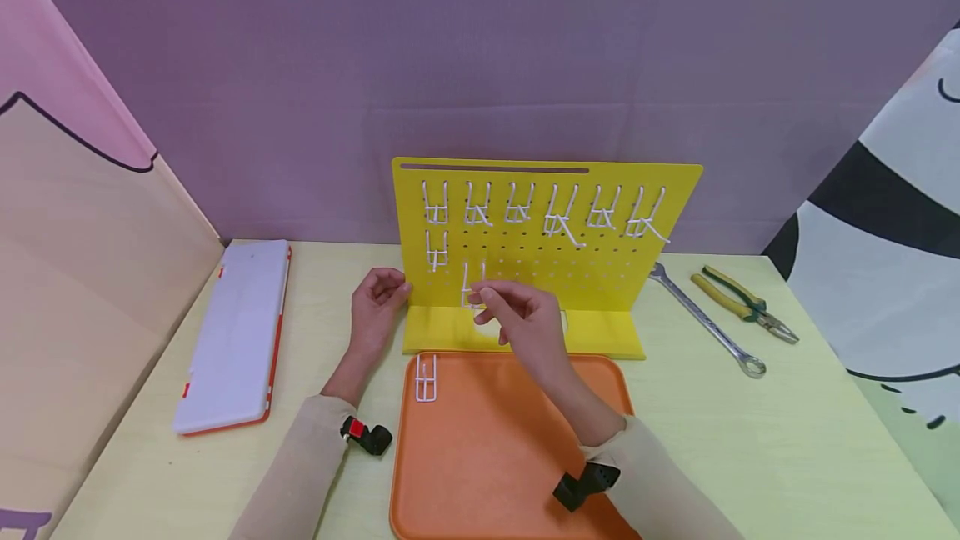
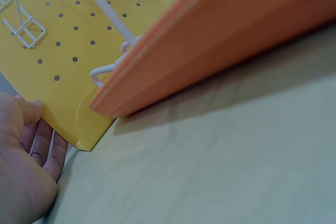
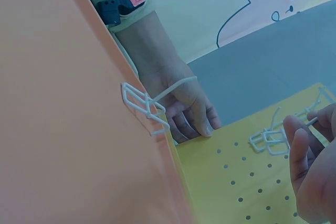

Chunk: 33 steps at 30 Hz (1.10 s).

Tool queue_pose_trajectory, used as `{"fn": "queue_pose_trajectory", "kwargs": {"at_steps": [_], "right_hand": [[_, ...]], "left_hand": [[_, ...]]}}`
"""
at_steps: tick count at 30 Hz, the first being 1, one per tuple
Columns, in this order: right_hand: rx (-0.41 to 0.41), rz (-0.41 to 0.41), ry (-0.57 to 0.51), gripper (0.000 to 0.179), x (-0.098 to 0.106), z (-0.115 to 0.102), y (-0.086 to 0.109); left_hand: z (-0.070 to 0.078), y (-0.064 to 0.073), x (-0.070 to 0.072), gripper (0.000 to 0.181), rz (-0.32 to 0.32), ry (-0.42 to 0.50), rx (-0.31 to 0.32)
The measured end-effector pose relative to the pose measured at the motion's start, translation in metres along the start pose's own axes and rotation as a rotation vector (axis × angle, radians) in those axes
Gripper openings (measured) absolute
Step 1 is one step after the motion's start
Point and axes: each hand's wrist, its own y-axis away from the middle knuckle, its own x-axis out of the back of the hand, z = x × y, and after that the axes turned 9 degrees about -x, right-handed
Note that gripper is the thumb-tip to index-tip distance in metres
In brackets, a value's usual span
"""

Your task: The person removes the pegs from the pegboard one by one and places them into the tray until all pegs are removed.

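Observation:
A yellow pegboard (image 1: 525, 273) stands upright on its base, with several white wire hooks along its top row and one hook (image 1: 437, 250) below at the left. My left hand (image 1: 378, 311) grips the board's left edge, thumb at the front and fingers behind. In front of the lower left of the board, my right hand (image 1: 525, 319) pinches a white wire hook (image 1: 464, 277) between thumb and fingers. The fingers partly cover that hook. Another white hook (image 1: 426, 379) lies at the far left corner of the orange tray (image 1: 480, 473).
On the left lies a white case (image 1: 236, 332) with a red edge. To the board's right are a wrench (image 1: 708, 322) and yellow-green pliers (image 1: 742, 302). The tray sits right before the board's base, and a purple curtain (image 1: 487, 48) hangs behind.

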Motion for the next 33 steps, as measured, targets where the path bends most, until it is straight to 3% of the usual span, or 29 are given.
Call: {"fn": "queue_pose_trajectory", "kwargs": {"at_steps": [12,20,33], "right_hand": [[-0.073,-0.033,-0.002,0.02,-0.007,0.003,0.015],[-0.111,-0.071,0.056,0.018,-0.009,0.003,0.021],[-0.195,-0.203,0.115,0.017,-0.011,0.011,0.023]], "left_hand": [[0.003,0.001,0.0,0.014,-0.005,-0.007,-0.008],[0.003,0.001,-0.001,0.018,-0.004,0.002,-0.009],[0.004,0.002,-0.001,0.016,0.003,-0.02,-0.004]]}}
